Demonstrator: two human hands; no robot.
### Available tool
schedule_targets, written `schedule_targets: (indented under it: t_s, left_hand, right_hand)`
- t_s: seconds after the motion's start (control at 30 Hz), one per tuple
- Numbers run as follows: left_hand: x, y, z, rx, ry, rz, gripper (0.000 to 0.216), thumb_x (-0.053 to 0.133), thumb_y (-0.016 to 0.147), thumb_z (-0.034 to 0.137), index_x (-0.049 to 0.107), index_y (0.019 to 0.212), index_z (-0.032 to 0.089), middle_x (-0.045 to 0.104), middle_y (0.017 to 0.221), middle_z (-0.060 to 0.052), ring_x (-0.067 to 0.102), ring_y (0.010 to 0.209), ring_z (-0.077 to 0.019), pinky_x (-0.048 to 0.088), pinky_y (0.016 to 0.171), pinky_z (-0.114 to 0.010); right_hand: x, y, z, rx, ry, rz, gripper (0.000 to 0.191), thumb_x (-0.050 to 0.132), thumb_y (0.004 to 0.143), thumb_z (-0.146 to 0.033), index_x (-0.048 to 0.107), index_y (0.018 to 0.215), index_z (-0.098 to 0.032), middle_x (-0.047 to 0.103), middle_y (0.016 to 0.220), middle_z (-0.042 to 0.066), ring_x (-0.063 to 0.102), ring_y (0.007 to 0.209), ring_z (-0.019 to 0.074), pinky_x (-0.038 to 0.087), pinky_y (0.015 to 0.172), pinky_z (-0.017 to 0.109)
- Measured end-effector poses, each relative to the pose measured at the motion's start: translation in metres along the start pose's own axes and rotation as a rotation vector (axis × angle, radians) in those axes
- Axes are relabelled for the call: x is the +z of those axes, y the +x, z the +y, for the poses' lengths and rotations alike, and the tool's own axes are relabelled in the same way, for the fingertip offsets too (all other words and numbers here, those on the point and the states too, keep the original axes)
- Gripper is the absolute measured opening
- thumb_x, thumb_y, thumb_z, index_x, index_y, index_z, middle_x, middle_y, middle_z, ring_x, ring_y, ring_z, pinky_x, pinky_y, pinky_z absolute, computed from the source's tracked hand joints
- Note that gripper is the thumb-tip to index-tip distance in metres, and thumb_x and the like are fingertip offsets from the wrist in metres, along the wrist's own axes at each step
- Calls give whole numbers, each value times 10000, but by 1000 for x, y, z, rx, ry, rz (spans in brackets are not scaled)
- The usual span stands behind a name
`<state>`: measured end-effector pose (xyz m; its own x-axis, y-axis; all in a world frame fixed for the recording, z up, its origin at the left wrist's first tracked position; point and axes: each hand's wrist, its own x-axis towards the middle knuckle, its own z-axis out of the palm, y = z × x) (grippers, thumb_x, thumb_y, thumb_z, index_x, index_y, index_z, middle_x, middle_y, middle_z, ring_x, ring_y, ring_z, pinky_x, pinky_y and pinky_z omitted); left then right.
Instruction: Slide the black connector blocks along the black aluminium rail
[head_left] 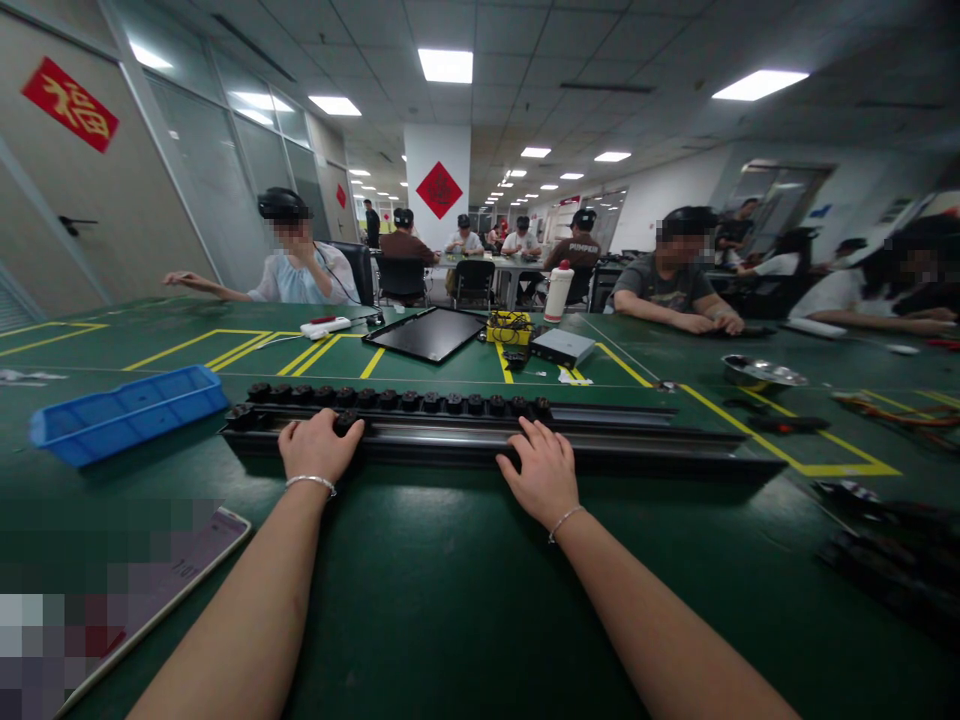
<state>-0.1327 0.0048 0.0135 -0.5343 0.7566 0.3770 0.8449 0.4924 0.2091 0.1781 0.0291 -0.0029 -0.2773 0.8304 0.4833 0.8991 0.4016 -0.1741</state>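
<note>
A long black rail (435,437) with a shiny inner channel lies across the green table in front of me. Along its far side runs a row of small black round pieces (409,401), and one more sits at the rail's left end. My left hand (316,447) is closed over the left part of the rail, with a black round piece (347,421) between thumb and forefinger. Further right, my right hand (541,468) grips the rail's near edge, its thumb in front and fingers over the top. Its fingertips partly hide the channel.
To the left are a blue plastic bin (127,412) and a phone (176,575). Beyond the rail lie a dark flat panel (425,334), a grey box (562,347) and a white bottle (558,292). A metal bowl (763,372) stands right. Several people sit around.
</note>
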Motion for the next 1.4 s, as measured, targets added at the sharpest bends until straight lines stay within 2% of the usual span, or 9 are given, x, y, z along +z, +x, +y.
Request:
schedule_targets:
  t_s: [0.27, 0.8, 1.4]
  left_hand:
    - [3, -6, 3, 17, -9, 65, 441, 358, 754, 558, 586, 843, 192, 663, 887, -104, 567, 930, -268, 248, 976, -408]
    - [3, -5, 3, 4, -19, 55, 451, 360, 753, 555, 593, 882, 191, 663, 912, -107, 555, 954, -271, 251, 971, -399]
    - [-1, -2, 4, -20, -53, 4, 439, 387, 722, 589, 602, 801, 214, 676, 845, -93, 580, 923, -264, 255, 985, -423]
  right_hand:
    - [2, 0, 0, -7, -10, 15, 278, 457, 831, -430, 604, 976, -244, 449, 1345, 39, 337, 1241, 231, 192, 1015, 429]
    - [1, 0, 0, -1, -3, 7, 283, 451, 831, -427, 607, 977, -242, 453, 1340, 46, 337, 1244, 234, 196, 1016, 440]
    - [1, 0, 0, -3, -2, 12, 278, 453, 830, -430, 604, 972, -244, 448, 1346, 46, 334, 1246, 235, 198, 1013, 438]
